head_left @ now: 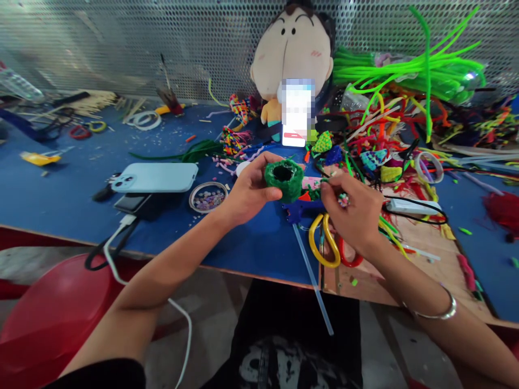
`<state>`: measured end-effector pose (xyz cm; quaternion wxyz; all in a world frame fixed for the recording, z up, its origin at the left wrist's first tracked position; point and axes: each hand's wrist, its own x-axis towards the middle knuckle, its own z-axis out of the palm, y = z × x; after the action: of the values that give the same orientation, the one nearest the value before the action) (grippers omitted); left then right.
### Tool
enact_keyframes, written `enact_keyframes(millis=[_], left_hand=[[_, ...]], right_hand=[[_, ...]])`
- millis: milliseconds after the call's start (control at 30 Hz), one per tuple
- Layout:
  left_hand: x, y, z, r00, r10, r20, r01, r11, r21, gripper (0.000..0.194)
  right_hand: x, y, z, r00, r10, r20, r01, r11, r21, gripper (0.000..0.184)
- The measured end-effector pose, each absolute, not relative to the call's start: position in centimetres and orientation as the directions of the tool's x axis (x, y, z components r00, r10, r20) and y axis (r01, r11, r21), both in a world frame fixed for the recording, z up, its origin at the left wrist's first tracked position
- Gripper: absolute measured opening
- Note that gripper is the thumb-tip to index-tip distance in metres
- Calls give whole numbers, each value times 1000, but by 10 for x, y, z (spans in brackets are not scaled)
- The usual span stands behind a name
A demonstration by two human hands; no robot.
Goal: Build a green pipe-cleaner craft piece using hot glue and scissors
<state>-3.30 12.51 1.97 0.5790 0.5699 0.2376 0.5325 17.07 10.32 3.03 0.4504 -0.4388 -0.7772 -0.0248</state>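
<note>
Green fuzzy ring [291, 191], in left hand [256, 188]

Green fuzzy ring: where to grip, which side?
Probably pinch the outer wall of the green fuzzy ring at its right, coming from the right. The left hand already takes its left side, while the right wall looks uncovered. Its round body and open hollow suggest fingers outside, not across the opening.
</note>
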Motion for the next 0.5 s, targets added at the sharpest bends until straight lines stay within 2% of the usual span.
enact_keyframes(millis=[67,167,267,333,400,500], left_hand=[[-33,125,22,331,893,306,-373,-175,911,56],[-33,124,23,342,897,280,-385,-138,912,58],[-32,123,22,365,889,278,-388,-126,913,56],[-32,123,20,381,881,282,-392,-122,912,54],[-30,122,19,397,876,273,-392,-107,914,53],[-28,120,18,418,874,247,-386,-75,919,54]], right_hand=[[175,110,30,-229,741,632,771,534,-348,12],[177,114,32,-267,796,543,761,520,-389,22],[173,107,34,-309,732,607,551,658,-514,23],[168,99,35,-323,683,655,429,723,-542,30],[163,93,34,-297,667,684,439,731,-523,36],[158,89,33,-244,655,716,518,712,-474,34]])
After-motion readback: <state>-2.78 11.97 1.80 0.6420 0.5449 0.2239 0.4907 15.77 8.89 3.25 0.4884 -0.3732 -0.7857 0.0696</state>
